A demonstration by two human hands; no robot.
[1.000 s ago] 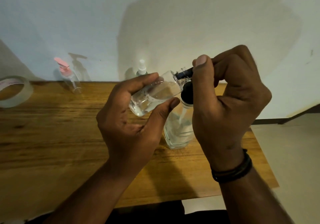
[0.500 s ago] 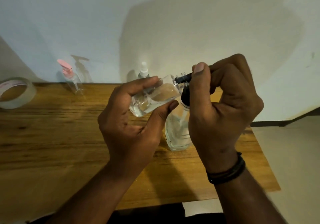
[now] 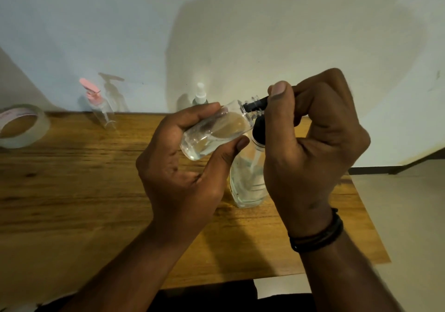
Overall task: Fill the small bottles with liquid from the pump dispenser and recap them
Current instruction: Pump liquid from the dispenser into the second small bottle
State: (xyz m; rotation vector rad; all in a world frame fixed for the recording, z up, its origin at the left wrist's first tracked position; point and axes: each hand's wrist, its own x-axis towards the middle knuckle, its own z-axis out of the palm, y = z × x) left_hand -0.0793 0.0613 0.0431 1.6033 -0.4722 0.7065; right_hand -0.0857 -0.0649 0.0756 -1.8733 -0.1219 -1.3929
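Note:
My left hand (image 3: 183, 167) grips a small clear bottle (image 3: 214, 134), tilted on its side with its open neck pointing right; clear liquid lies in its lower end. The black nozzle (image 3: 255, 105) of the pump dispenser pokes into that neck. My right hand (image 3: 310, 148) curls over the black pump head, thumb on top. The dispenser's clear body (image 3: 248, 181) stands on the wooden table (image 3: 72, 191) below my right hand, partly hidden by it.
A small bottle with a pink pump top (image 3: 96, 102) and a white spray bottle (image 3: 199, 96) stand at the table's back edge by the wall. A roll of clear tape (image 3: 21, 126) lies at the far left. The table's right edge drops to the floor.
Both hands with the small bottle and pump head have sunk slightly in view. The liquid in the small bottle has shifted a little.

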